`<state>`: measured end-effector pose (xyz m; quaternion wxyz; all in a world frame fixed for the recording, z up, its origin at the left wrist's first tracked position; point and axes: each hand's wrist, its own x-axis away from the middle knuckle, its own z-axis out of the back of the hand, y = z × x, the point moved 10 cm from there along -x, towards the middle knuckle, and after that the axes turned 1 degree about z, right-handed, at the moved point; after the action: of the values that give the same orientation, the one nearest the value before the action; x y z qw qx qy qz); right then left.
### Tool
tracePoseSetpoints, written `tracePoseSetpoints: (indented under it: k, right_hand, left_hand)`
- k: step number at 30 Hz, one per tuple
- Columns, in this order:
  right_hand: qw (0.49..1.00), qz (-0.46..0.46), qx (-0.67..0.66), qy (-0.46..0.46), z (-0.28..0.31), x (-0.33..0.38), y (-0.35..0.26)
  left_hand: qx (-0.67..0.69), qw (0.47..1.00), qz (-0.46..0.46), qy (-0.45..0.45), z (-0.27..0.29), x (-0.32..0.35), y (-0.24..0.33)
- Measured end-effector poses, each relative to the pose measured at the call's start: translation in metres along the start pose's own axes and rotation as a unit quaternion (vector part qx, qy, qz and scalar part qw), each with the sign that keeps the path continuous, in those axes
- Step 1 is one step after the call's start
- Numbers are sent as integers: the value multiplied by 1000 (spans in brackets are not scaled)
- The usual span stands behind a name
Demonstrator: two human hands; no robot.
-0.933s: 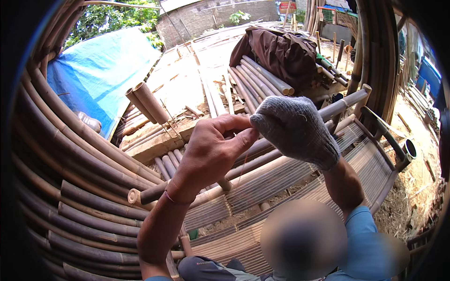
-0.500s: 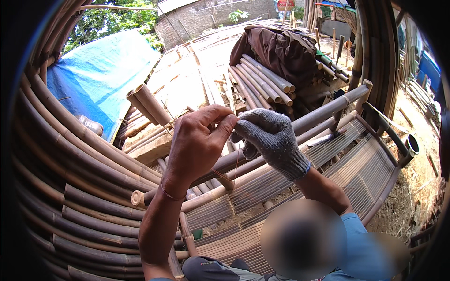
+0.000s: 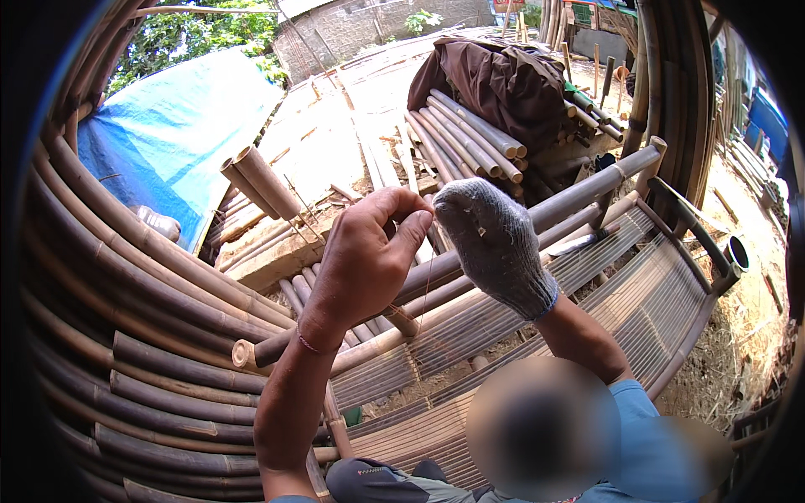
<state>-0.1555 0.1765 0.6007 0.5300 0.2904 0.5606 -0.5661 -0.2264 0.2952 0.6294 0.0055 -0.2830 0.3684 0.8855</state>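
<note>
My bare left hand [image 3: 365,251] is closed in a pinch, thumb against forefinger, on a thin reddish string [image 3: 428,281]. The string hangs down from the fingertips toward the slatted bamboo seat [image 3: 402,436] below. Against those fingertips are the tips of my right hand [image 3: 499,243], which wears a grey knitted glove. Its fingers are bent together in a pinch at the upper end of the string; the exact grip is hidden by the glove. Both hands are raised over a thick bamboo rail [image 3: 587,199] of the bench-like frame.
Curved stacks of dark bamboo poles [image 3: 180,386] line the left side. Beyond the rail lie cut bamboo poles [image 3: 474,138] under a brown cover [image 3: 503,80]. A blue tarp [image 3: 180,138] spreads at far left, and two short bamboo pieces [image 3: 267,180] stick up nearby.
My left hand has shifted slightly right. My right hand has turned so its gloved fingers point more upward, with its fingertips still beside the left's.
</note>
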Motion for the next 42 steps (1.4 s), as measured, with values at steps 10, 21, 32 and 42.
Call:
tracePoseSetpoints:
  k: [10, 21, 32, 42]
  right_hand:
    - [996, 16, -62, 68, 28, -3, -17]
    - [987, 95, 100, 78, 22, -6, -18]
    - [981, 175, 84, 13, 29, -11, -42]
    - [855, -255, -448, -65, -18, 4, 28]
  left_hand:
    - [355, 901, 250, -18, -18, 7, -29]
    - [134, 980, 143, 34, 4, 0, -17]
    - [331, 924, 184, -54, -18, 12, -17]
    - [223, 974, 45, -18, -6, -4, -5]
